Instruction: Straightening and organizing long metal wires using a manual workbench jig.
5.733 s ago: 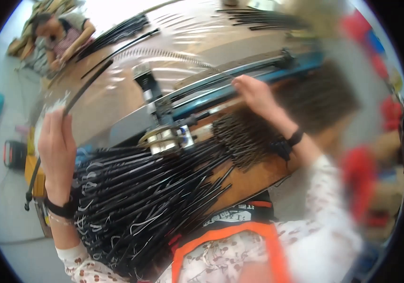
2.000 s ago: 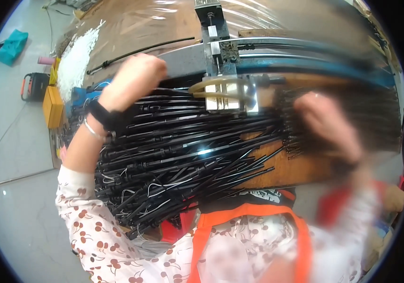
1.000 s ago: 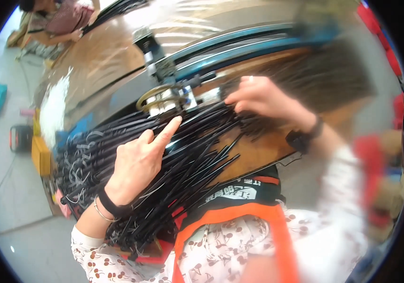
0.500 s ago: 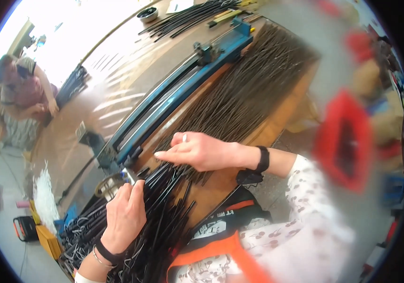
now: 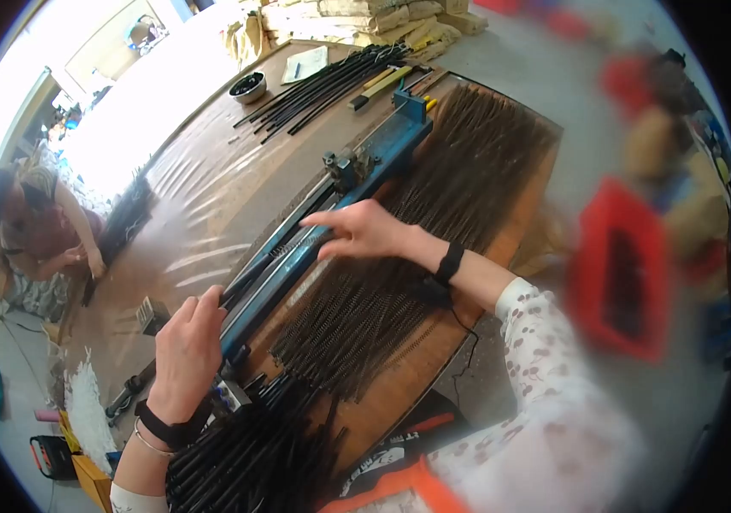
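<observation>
Springs [image 5: 352, 321] heaped alongside blue rail [image 5: 270, 295]; black tubes [image 5: 254, 453] close by.

We wear brown-printed white sleeves [image 5: 529, 342], black bands [image 5: 449, 262] on both wrists, a thin left bracelet [image 5: 150, 442] and a black-and-orange apron [image 5: 393, 451].

Workshop. Plastic-covered worktable [image 5: 126, 295] carries long blue rail machine [image 5: 395, 156] near centre; coil springs [image 5: 459, 184] heaped between one and two o'clock, black tubes [image 5: 254, 453] bundled at seven. Sacks [image 5: 340, 15] stacked at twelve, red bin [image 5: 589, 256] at three, another person [image 5: 45, 227] at work, nine o'clock.
</observation>
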A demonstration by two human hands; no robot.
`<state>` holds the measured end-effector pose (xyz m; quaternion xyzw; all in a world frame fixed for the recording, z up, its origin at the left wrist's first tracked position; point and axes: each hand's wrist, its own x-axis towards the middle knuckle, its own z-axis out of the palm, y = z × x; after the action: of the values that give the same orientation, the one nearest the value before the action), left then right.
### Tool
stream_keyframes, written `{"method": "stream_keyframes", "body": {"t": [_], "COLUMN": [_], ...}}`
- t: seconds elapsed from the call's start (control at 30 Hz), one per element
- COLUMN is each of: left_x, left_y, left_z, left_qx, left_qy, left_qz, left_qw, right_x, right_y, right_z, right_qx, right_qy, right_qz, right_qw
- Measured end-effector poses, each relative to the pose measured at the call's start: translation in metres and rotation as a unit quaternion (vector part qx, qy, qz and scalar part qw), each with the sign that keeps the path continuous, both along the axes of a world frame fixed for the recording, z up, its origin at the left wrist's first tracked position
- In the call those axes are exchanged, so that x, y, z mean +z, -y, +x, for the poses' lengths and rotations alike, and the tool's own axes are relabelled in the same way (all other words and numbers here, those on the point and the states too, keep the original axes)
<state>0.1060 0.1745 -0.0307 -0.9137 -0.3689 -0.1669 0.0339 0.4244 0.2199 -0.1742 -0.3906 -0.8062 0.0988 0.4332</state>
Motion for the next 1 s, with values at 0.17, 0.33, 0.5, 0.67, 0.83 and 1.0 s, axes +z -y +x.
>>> {"method": "stream_keyframes", "body": {"t": [0.17,0.33,0.5,0.67,0.83,1.0], "left_x": [-0.006,-0.012,-0.018,-0.01,-0.011,-0.016], "left_y": [-0.018,-0.041,-0.03,-0.02,-0.011,-0.014], "left_z": [-0.023,-0.055,-0.074,-0.084,-0.071,-0.055], "left_qx": [0.044,0.064,0.037,0.05,0.001,-0.029], "left_qy": [-0.137,-0.085,-0.09,-0.074,-0.072,-0.063], "left_qz": [0.029,0.03,0.023,0.028,0.033,0.008], "left_qw": [0.989,0.994,0.995,0.996,0.997,0.998], "right_x": [0.008,0.022,0.001,0.02,0.026,0.029], "right_y": [-0.004,0.01,0.007,0.014,0.029,0.029], "right_z": [-0.011,-0.019,-0.047,-0.071,-0.089,-0.086], "right_qx": [-0.008,0.217,0.061,0.003,0.079,0.029], "right_qy": [0.078,-0.176,-0.137,-0.094,-0.168,-0.092], "right_qz": [-0.067,-0.373,-0.151,0.023,-0.206,0.033], "right_qw": [0.995,0.885,0.977,0.995,0.961,0.995]}}
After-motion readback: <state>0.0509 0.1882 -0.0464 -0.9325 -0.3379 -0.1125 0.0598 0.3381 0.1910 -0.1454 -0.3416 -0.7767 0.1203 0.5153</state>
